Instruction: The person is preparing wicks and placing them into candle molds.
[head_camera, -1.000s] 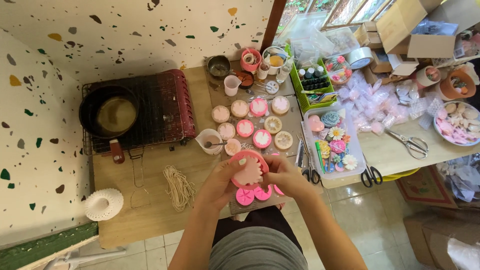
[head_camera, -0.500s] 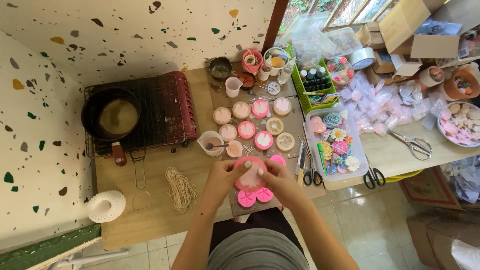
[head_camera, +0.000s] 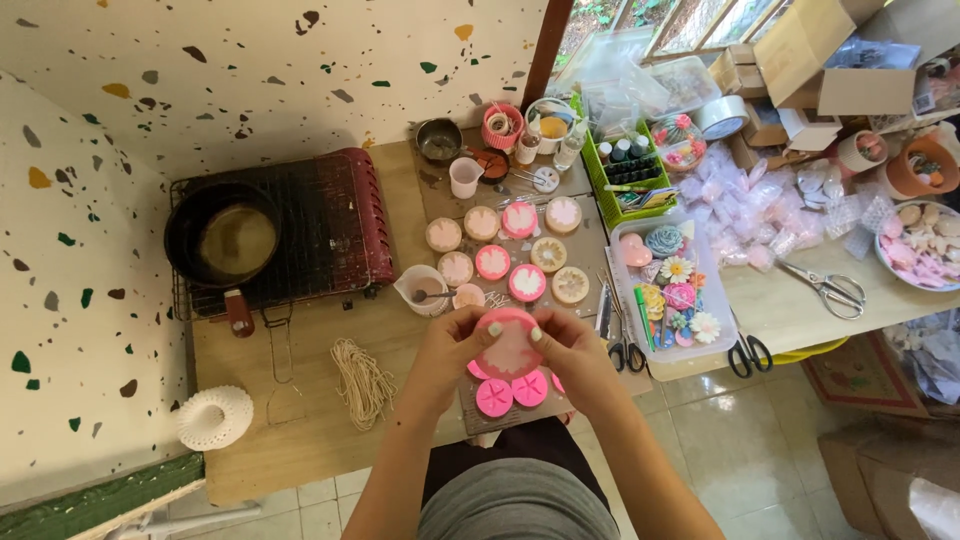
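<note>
Both my hands hold a round pink silicone mold (head_camera: 509, 345) above the low wooden table (head_camera: 300, 430). My left hand (head_camera: 448, 352) grips its left rim, my right hand (head_camera: 566, 352) its right rim, thumbs pressing on top. Pale pink wax shows inside the mold. Under my hands lie two small pink flower molds (head_camera: 510, 392) on a grey board. Just beyond them stand several round filled molds (head_camera: 508, 250), pink and cream, in rows.
A dark pot (head_camera: 222, 233) sits on a red portable stove (head_camera: 330, 220) at left. A bundle of wicks (head_camera: 358, 378) and a white plastic piece (head_camera: 211, 417) lie near. A small cup with a spoon (head_camera: 420, 285), a tray of flower candles (head_camera: 670, 280), scissors (head_camera: 826, 288) and boxes fill the right.
My hands have shifted the pink mold slightly, and my thumbs now press on its upper edge; the wax piece that stood out a second ago lies flatter inside it.
</note>
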